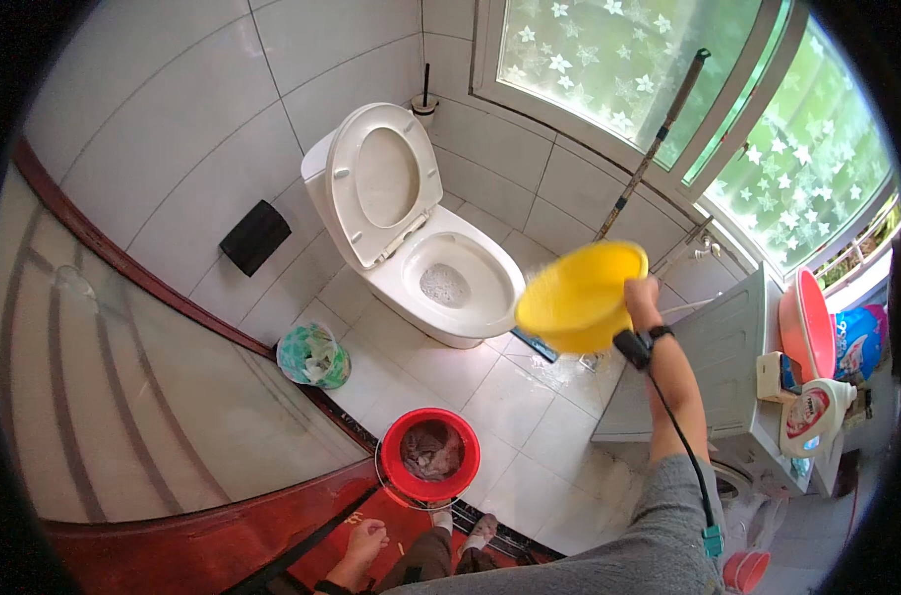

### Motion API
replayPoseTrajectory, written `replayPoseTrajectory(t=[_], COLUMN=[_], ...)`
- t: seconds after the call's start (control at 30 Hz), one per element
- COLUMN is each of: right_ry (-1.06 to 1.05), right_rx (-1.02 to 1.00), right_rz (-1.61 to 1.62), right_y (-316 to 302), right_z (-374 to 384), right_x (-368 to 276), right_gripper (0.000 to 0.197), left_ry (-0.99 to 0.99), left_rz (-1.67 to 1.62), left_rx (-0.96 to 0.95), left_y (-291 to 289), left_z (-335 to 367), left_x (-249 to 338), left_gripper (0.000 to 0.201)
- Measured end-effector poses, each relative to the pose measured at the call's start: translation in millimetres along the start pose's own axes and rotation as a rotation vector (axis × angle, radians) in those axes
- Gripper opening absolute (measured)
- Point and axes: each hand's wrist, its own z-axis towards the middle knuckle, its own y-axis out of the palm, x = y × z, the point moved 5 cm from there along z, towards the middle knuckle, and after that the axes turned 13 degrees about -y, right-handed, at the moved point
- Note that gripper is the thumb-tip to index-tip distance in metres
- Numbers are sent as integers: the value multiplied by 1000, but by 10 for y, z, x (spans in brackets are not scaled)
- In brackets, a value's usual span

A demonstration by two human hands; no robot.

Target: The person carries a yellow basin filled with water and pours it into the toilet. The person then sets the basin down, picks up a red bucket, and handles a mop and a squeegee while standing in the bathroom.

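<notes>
My right arm reaches forward, and my right hand grips the rim of a yellow basin. The basin is tilted just right of the toilet; its left side is blurred. Both the toilet's lid and seat are raised, and bubbly water shows in the bowl. Low at the near side, my left hand has its fingers curled in, with nothing seen in them. Close to it stands a red bucket with wet cloth inside.
A lined waste bin stands by the glass door. A long pole leans at the window. On the right, a washing machine carries a pink basin, a detergent bottle and a blue bag. The tiles look wet.
</notes>
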Motion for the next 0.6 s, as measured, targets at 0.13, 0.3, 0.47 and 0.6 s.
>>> replayPoseTrajectory(t=[0.13,0.3,0.47,0.6], right_ry=[303,759,705,618], right_rx=[52,655,708,908], right_rz=[418,1057,1544,2027], right_y=[-1362,-1659,-914,-339], right_z=[416,-54,-388,-891], right_x=[-318,-259,-359,-628], right_gripper=[14,25,26,17], left_ry=[-15,-49,40,68], left_rz=[-120,-50,-135,-38], left_rx=[94,168,99,146], left_y=[-234,-294,-185,-195], left_z=[-133,-234,-161,-137], left_x=[-38,48,74,2], left_gripper=[15,15,15,16])
